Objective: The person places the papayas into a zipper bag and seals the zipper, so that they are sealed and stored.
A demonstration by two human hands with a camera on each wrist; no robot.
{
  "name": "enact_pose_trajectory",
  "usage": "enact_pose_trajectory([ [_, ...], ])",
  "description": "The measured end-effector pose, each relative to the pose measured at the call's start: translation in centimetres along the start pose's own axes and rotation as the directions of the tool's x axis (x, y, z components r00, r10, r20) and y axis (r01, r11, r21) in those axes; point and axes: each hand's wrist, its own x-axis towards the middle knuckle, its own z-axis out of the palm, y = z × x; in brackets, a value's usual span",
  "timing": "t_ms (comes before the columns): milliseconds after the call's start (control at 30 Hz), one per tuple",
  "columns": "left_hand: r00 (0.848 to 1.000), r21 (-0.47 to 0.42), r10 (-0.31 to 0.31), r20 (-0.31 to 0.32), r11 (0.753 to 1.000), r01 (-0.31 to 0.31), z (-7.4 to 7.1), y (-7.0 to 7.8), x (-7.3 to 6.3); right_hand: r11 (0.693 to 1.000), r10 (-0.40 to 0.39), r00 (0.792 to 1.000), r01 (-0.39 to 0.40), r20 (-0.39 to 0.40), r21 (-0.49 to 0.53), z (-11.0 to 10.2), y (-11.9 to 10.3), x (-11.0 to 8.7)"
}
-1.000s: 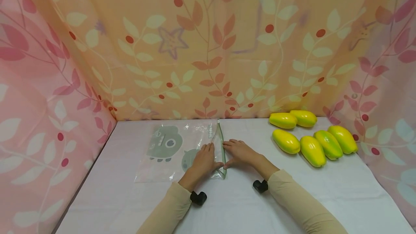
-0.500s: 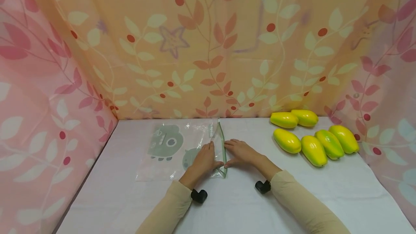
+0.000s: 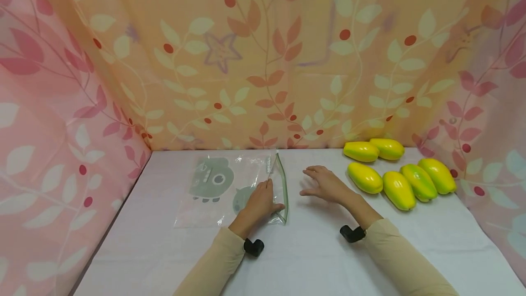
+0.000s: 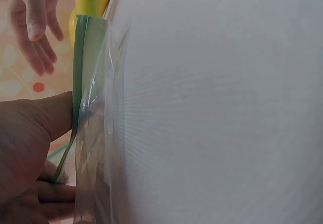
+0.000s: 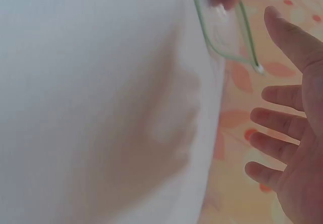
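A clear zip bag (image 3: 211, 179) with grey-green cartoon monster prints lies flat on the white table, its mouth with the green zip strip (image 3: 286, 182) facing right and gaping. My left hand (image 3: 260, 200) is at that mouth, fingers fairly straight and thumb spread; in the left wrist view the thumb (image 4: 58, 115) touches the green strip. Apart from the bag, my right hand (image 3: 326, 185) hovers over the table between the bag and the yellow-green fruits, holding nothing. Its fingers (image 5: 275, 123) are spread and slightly bent in the right wrist view.
Several glossy yellow-green fruits, mango- or papaya-like, sit at the back right; the nearest fruit (image 3: 365, 178) is just right of my right hand. Patterned cloth (image 3: 263, 58) walls the white table (image 3: 304, 259) at the back and both sides.
My right hand has let go of the bag's zip edge and moved right, towards the fruits. The left hand stays at the bag's mouth. The view has shifted slightly.
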Motion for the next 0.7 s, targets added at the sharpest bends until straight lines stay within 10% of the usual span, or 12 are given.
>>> enact_pose_trajectory([
  [700, 0.998, 0.091, 0.046, -0.033, 0.995, -0.043, 0.0, -0.1, -0.1, 0.961, 0.269, 0.963, -0.269, -0.019, -0.056, -6.3, 4.9, -4.3],
])
